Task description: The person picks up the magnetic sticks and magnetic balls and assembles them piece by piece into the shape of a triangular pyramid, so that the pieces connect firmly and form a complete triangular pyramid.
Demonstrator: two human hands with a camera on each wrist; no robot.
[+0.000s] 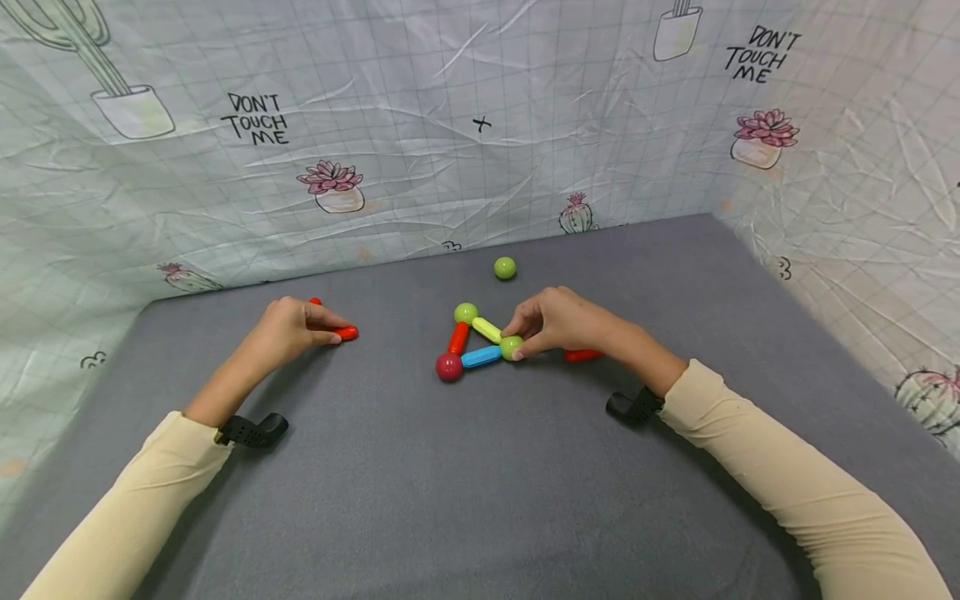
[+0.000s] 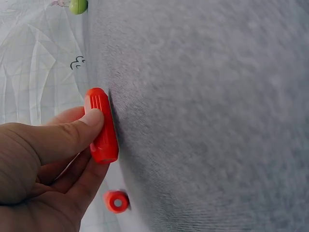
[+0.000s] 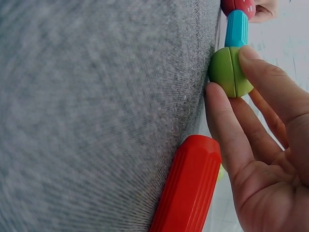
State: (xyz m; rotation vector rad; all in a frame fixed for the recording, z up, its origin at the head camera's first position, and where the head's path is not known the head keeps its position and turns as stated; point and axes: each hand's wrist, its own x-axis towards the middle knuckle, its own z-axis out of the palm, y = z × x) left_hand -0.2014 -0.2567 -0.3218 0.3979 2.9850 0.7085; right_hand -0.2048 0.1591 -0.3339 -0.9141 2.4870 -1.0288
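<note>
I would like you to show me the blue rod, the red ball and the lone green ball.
Blue rod (image 3: 236, 29), right wrist view, middle of its ribbed side.
Red ball (image 1: 449, 367), head view, its middle.
Lone green ball (image 1: 505, 268), head view, its middle.

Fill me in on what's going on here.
A person's left hand pinches a loose red stick, with a second red stick close by. The right hand pinches a green ball at one corner of a triangle whose sides are a yellow stick, a blue stick and a short red stick. A spare green ball lies behind the triangle.
</note>
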